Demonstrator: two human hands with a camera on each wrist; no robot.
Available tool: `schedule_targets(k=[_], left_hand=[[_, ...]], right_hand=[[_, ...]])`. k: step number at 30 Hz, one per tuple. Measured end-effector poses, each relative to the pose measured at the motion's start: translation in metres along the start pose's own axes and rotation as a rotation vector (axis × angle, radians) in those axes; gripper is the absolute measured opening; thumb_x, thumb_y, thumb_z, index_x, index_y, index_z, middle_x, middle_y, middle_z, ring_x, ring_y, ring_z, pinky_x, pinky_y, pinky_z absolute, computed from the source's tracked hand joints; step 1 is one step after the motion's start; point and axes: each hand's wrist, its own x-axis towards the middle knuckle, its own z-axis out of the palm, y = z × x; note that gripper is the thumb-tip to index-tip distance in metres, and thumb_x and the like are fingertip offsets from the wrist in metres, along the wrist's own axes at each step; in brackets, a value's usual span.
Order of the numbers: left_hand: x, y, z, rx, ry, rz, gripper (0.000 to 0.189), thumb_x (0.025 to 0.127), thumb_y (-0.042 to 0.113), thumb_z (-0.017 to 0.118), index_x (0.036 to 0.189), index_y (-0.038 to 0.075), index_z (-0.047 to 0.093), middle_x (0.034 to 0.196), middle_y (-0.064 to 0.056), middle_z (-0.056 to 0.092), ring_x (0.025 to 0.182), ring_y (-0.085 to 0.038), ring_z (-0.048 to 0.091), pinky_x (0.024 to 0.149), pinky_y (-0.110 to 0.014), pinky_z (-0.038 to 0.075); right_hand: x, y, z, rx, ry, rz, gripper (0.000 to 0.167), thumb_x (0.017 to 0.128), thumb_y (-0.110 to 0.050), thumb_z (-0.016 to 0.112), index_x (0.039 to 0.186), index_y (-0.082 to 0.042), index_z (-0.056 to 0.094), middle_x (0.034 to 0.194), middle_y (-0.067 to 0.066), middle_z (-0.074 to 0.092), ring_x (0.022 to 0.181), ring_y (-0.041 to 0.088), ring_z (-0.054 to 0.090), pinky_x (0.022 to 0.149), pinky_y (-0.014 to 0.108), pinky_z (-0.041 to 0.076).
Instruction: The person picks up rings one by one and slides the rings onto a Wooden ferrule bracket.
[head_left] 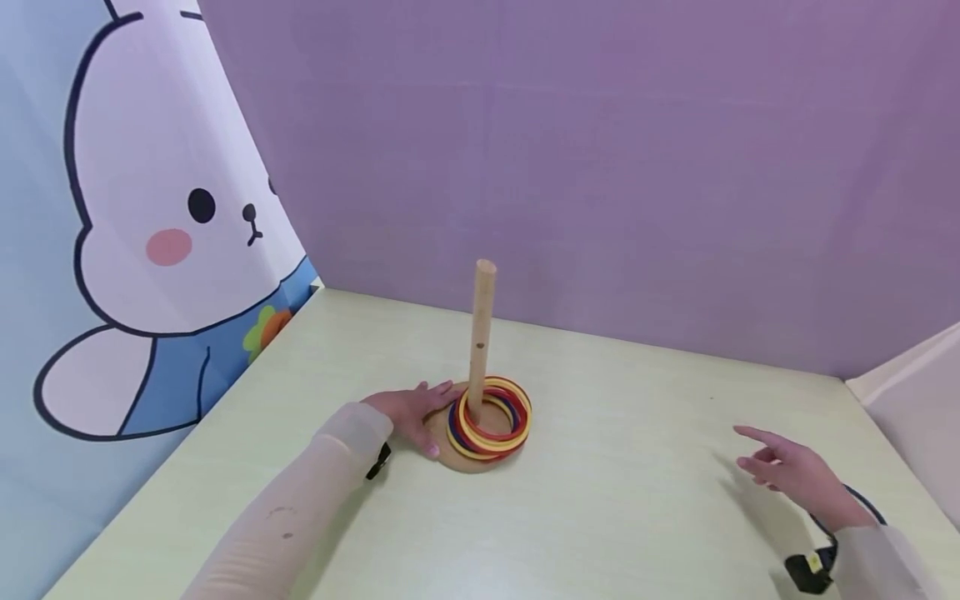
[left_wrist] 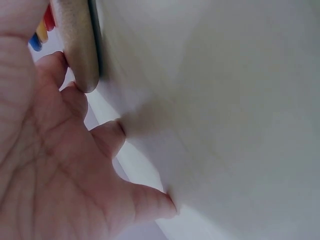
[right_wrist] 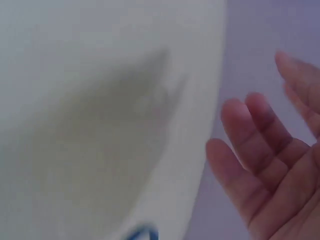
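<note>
In the head view a round wooden base (head_left: pixel 444 431) with an upright wooden peg (head_left: pixel 482 333) stands on the table. Several red, yellow and blue rings (head_left: pixel 517 437) lie stacked loosely around the foot of the peg. My left hand (head_left: pixel 412 413) is at the base's left edge with its fingers spread, touching it. In the left wrist view the base's rim (left_wrist: pixel 80 55) meets the fingers of the left hand (left_wrist: pixel 65 145), and other fingertips are down at the table. Off to the right, my right hand (head_left: pixel 797 471) hovers above the table, holding nothing, its fingers loosely extended.
The pale table (head_left: pixel 615 500) runs back to a purple cloth wall (head_left: pixel 600 167). On the left hangs a blue curtain (head_left: pixel 37 250) with a cartoon animal. A dark wrist device (head_left: pixel 812 571) with a cable sits at the right wrist.
</note>
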Motion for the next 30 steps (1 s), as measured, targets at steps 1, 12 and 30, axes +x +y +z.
schedule_targets(k=[1, 12, 30], left_hand=[[0.000, 0.000, 0.000, -0.001, 0.001, -0.001, 0.100, 0.076, 0.037, 0.080, 0.154, 0.024, 0.020, 0.160, 0.003, 0.013, 0.145, -0.032, 0.009, 0.109, -0.061, 0.019], [0.001, -0.004, 0.001, -0.015, 0.020, -0.018, 0.101, 0.073, 0.038, 0.082, 0.154, 0.028, 0.021, 0.160, 0.005, 0.014, 0.145, -0.031, 0.010, 0.109, -0.061, 0.020], [0.002, -0.001, 0.001, -0.024, 0.008, -0.039, 0.100, 0.073, 0.040, 0.081, 0.153, 0.031, 0.021, 0.160, 0.008, 0.013, 0.146, -0.029, 0.010, 0.108, -0.063, 0.020]], right_hand=[[-0.003, 0.005, -0.002, -0.054, 0.018, -0.017, 0.051, 0.094, -0.017, 0.062, 0.133, 0.010, 0.045, 0.087, 0.004, 0.062, 0.071, 0.005, 0.056, 0.062, 0.026, 0.047], [-0.020, 0.053, -0.033, -0.345, 0.053, -0.046, 0.036, 0.087, -0.014, 0.069, 0.117, 0.005, 0.063, 0.092, 0.013, 0.066, 0.074, -0.001, 0.050, 0.066, 0.040, 0.047], [-0.021, 0.109, -0.023, -0.423, -0.003, 0.029, 0.057, 0.075, -0.004, 0.072, 0.119, 0.020, 0.045, 0.098, 0.044, 0.052, 0.092, 0.057, 0.052, 0.075, 0.064, 0.043]])
